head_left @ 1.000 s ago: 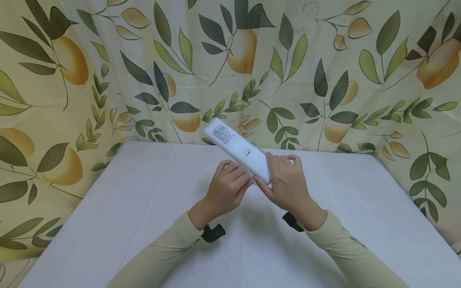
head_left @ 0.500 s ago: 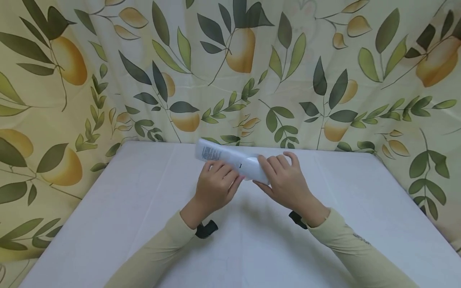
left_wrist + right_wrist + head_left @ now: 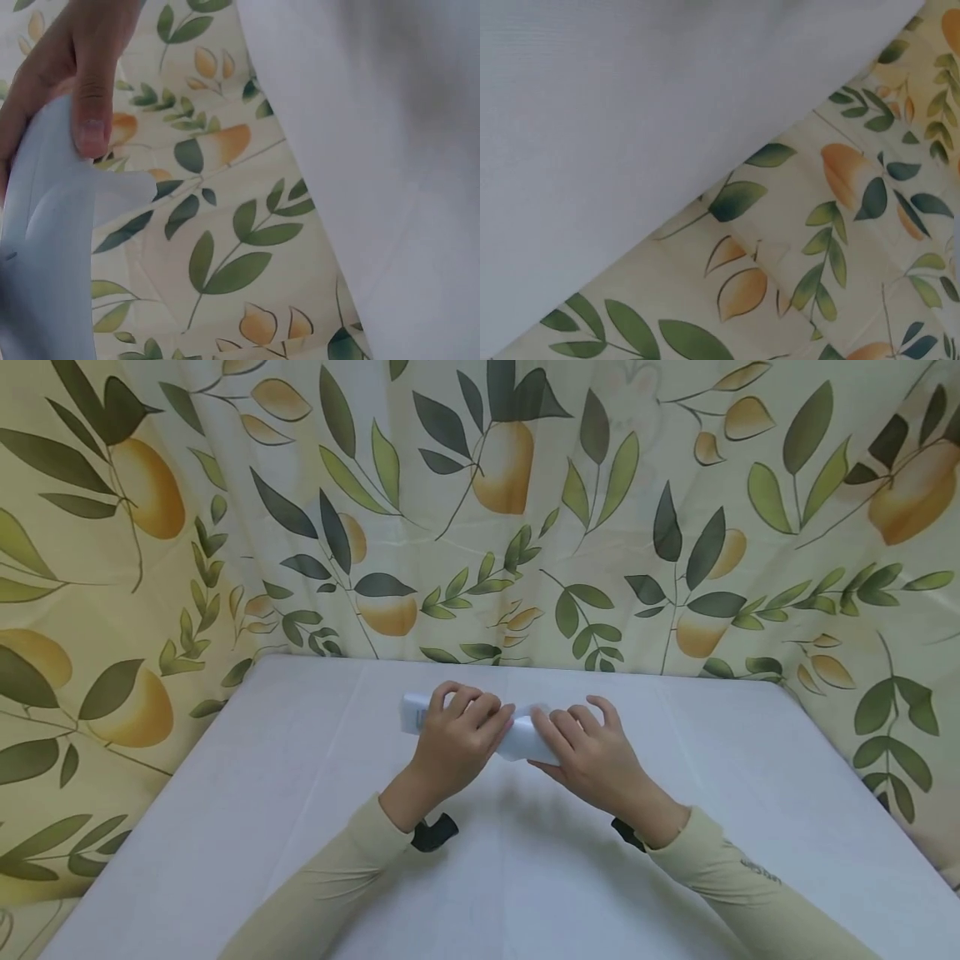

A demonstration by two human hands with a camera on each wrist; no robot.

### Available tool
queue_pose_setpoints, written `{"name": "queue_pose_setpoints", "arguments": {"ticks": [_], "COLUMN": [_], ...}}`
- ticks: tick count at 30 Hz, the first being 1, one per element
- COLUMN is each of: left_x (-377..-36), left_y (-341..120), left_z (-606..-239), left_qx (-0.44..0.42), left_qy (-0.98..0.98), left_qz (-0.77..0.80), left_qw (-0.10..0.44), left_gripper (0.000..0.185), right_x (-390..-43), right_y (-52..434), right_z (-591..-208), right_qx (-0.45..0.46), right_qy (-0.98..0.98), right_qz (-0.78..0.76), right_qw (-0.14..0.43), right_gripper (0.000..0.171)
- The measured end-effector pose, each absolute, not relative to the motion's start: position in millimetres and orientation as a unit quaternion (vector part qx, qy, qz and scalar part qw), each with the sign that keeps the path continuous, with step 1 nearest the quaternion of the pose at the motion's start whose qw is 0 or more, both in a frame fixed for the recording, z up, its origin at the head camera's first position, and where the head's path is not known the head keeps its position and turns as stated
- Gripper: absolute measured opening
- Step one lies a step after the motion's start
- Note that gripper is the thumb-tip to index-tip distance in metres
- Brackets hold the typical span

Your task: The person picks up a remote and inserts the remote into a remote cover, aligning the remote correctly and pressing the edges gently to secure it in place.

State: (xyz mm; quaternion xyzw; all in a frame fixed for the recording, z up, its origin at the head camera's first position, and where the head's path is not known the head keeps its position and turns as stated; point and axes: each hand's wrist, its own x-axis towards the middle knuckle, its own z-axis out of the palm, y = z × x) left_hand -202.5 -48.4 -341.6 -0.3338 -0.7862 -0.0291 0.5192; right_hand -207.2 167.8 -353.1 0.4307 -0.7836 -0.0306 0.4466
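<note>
While it lay low over the white worktop near the far edge, a white packet was gripped at its left end by the left hand, fingers curled over it. Its right end was pinched by the right hand. Whether anything was inside the packet could not be told.

The remote lies crosswise on the surface, toward its far edge. The left hand covers its left part, the right hand its right end. The curtain hangs behind the surface.
</note>
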Motion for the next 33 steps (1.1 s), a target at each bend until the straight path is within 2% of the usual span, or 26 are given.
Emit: {"name": "queue_pose_setpoints", "arguments": {"ticks": [4, 9, 18, 33], "left_x": [-202.4, -201.0, -198.4, -199.8], "left_y": [-49.7, -49.6, -45.7, -39.9], "left_z": [-342.5, -343.4, -343.4, -344.8], "left_qx": [-0.331, -0.344, -0.374, -0.383], "left_qy": [-0.777, -0.774, -0.788, -0.792], "left_qz": [-0.023, -0.024, -0.06, -0.054], "left_qw": [0.534, 0.53, 0.484, 0.472], "left_gripper": [0.012, 0.011, 0.005, 0.008], "right_x": [-204.9, -201.2, -200.9, -205.4], "right_y": [168.9, 170.2, 167.3, 159.9], "right_z": [-351.9, -346.1, -347.4, -352.4], "right_qx": [0.431, 0.438, 0.477, 0.489], "right_qy": [-0.785, -0.789, -0.796, -0.792], "right_qz": [-0.016, -0.024, -0.008, 0.009], "right_qw": [0.445, 0.43, 0.373, 0.365], "right_gripper": [0.05, 0.068, 0.068, 0.066]}}
